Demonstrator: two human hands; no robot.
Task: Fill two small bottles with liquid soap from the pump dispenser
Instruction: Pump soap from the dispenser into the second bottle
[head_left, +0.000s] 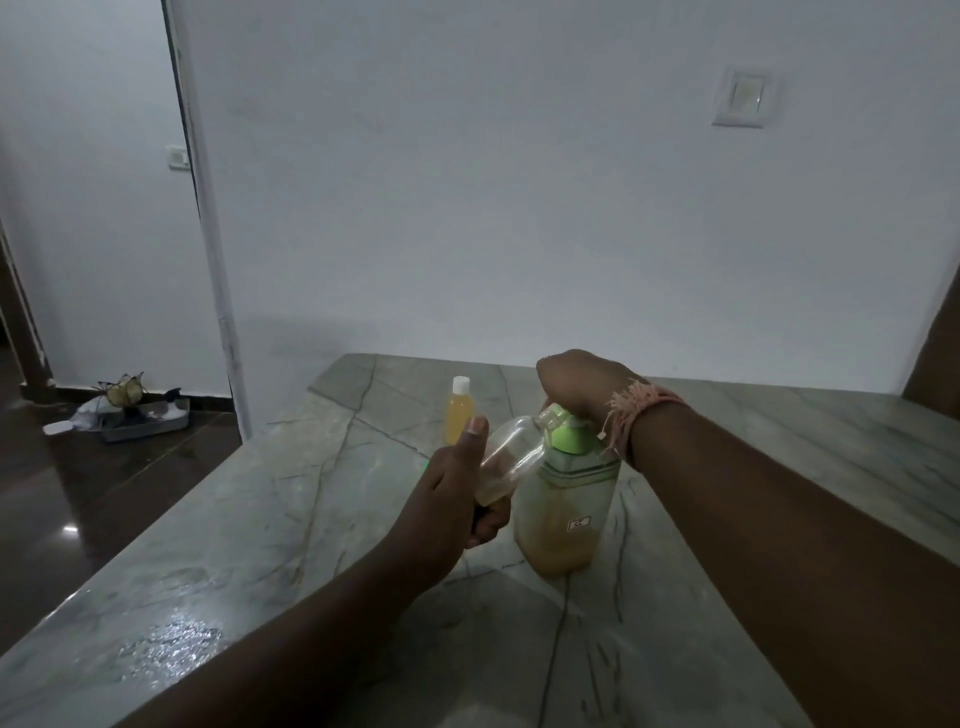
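The left hand (457, 488) is wrapped round the base of a clear bottle (511, 457), thumb up along its near side, fingers curled beneath. It tilts the bottle up and to the right so the open mouth meets the spout, presumably so that soap runs straight in and down the wall; a little yellowish liquid already sits at the low end, by the palm. Just beyond the thumb, untouched, a capped bottle (460, 415) stands upright on the counter (260, 519), full of amber soap and apparently done, set back where it will not be knocked. Right of the left hand, touching the tilted bottle's neck, stands the dispenser (566, 509), its green pump (566, 431) under the right hand (576, 379). That hand comes down from above with wrist bent, bearing on the pump head; its fingers are hidden behind the knuckles, so whether they curl round the head or press flat I cannot tell. A frayed thread band (639, 410) circles that wrist.
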